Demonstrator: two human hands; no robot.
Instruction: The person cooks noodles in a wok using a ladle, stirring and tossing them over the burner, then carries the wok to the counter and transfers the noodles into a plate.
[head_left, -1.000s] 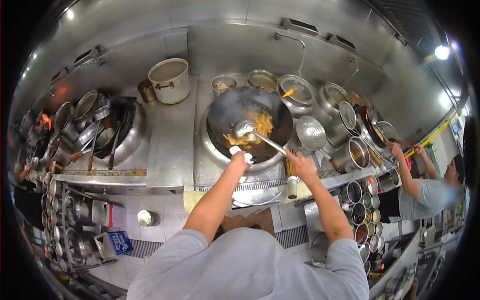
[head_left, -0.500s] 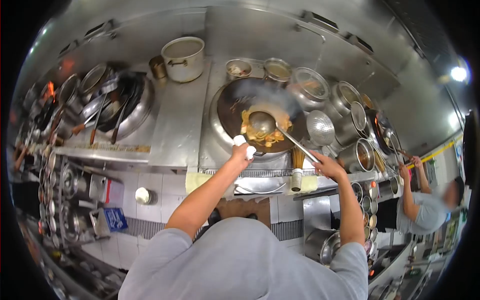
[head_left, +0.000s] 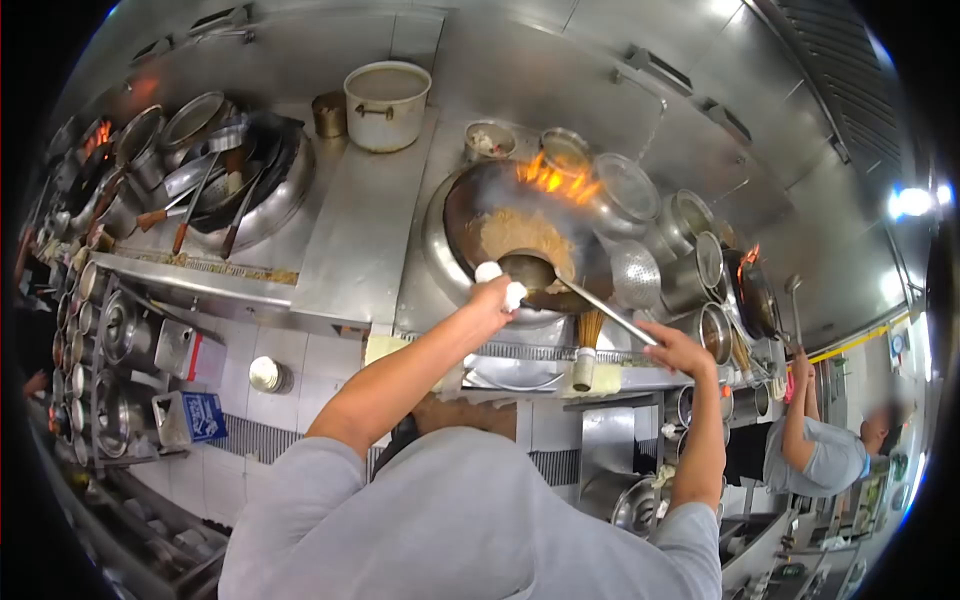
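Note:
My left hand (head_left: 490, 298) is closed round a folded white cloth (head_left: 514, 294) at the near edge of a dark wok (head_left: 468, 205). The wok's own handle is hidden under cloth and fingers. In my right hand (head_left: 676, 349) is the handle of a long metal ladle (head_left: 612, 314). Its bowl rests low in the wok, at the near side of some yellowish-brown food (head_left: 520, 236). Smoke rises from the wok, and orange flames (head_left: 558, 181) show behind its far rim.
A perforated skimmer (head_left: 634, 275) and several metal pots stand right of the wok. A bamboo brush (head_left: 585, 352) is by the counter's front edge. A large pot (head_left: 388, 108) stands back left, near another wok with utensils. At far right a person (head_left: 818, 450) works at another burner.
Flames have appeared behind the wok. The food has shifted away from me and spread, while the ladle bowl has come nearer my left hand. The view has shifted slightly.

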